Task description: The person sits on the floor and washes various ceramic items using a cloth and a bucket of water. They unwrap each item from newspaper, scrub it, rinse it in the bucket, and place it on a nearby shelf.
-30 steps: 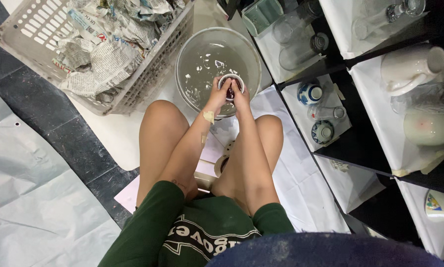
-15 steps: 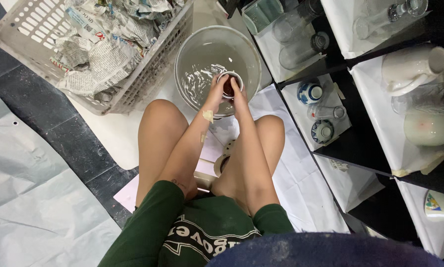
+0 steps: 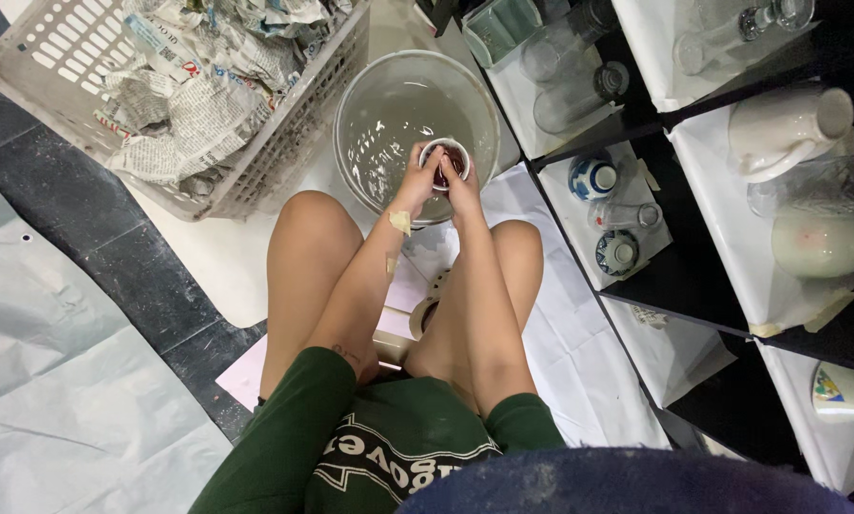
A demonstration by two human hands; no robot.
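A small round cup with a white rim and dark reddish inside is held over a large clear basin of water. My left hand grips the cup's left side, fingers reaching over its rim. My right hand holds the right side, with fingers inside the cup. A plaster strip sits on my left wrist. My bare knees are drawn up just below the basin.
A grey plastic basket full of crumpled newspaper stands at the upper left. Black shelves on the right hold a white jug, clear glasses, and blue-and-white cups. A tape roll lies between my legs on white sheeting.
The cup has shifted slightly within my hands over the basin, and my fingers have moved inside it. The water surface ripples differently.
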